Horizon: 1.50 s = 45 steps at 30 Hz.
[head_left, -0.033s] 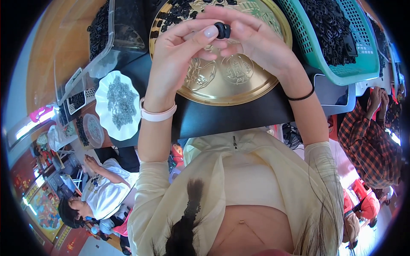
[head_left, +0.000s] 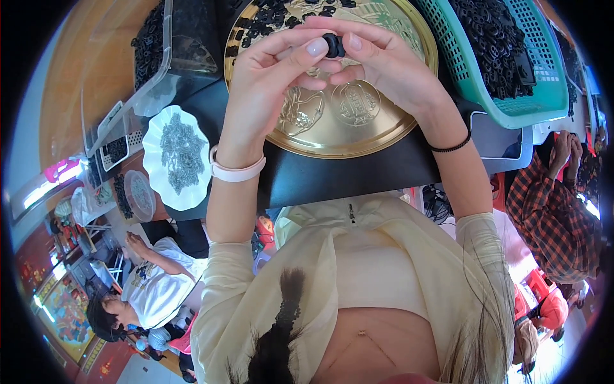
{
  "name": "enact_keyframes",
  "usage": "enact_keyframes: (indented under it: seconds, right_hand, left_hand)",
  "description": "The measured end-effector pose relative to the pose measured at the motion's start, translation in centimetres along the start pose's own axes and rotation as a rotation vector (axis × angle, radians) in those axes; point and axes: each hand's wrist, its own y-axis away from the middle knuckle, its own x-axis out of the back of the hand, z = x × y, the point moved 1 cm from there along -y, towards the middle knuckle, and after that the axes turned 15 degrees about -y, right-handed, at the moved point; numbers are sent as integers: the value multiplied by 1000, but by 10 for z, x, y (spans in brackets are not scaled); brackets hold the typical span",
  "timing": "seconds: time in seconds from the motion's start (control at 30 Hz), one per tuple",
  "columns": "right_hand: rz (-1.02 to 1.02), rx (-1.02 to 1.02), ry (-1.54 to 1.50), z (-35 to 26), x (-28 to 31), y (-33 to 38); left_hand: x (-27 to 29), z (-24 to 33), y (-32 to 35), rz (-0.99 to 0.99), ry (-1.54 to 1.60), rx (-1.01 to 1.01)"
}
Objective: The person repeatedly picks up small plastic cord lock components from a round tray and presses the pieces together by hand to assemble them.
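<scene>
Over a round gold tray point(head_left: 345, 144), both hands meet at a small black plastic piece point(head_left: 332, 46) with a rounded body. My left hand point(head_left: 272, 73) pinches it from the left between thumb and fingers. From the right, the thumb and fingers of my right hand point(head_left: 400, 73) also close on it. Its underside and part of its sides are hidden by the fingertips. Behind my left hand, several loose black parts point(head_left: 265, 22) lie scattered on the tray's far left.
A green basket point(head_left: 505, 118) heaped with black parts point(head_left: 489, 48) stands at the right. On the left are a white scalloped dish point(head_left: 153, 153) of small shiny metal pieces point(head_left: 179, 153) and a clear bin point(head_left: 167, 38). Other people sit on both sides.
My right fingers, lifted and more spread before, have come down and closed on the black piece with the thumb. My left hand has stayed nearly in place.
</scene>
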Motion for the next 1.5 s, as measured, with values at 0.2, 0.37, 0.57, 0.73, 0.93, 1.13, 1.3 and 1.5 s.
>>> enact_keyframes:
  seconds: [0.2,0.37,0.57,0.73,0.93,1.13,1.3,1.5]
  right_hand:
    - [-4,-10,39,9,-7,-1]
    - [40,119,46,17,-9,1]
    - [82,216,74,14,-17,2]
    - [207,382,423,-15,-24,10]
    - [694,864,934,-91,-25,28]
    - [567,786,1287,-83,-25,28]
    - [161,451,1284,-34,-21,-4]
    - [-16,896,1482,-3,2,-31]
  left_hand:
    - [-4,-5,0,0,64,-17]
    - [-7,-10,0,14,103,15]
    - [-13,-1,1,105,-28,33]
    - [-18,18,-3,157,-112,-40]
    - [31,2,-3,268,-661,-19]
    - [36,-8,6,195,-1268,-38]
    - [41,-9,10,76,-1306,-131]
    - [42,-4,18,3,-1228,-71]
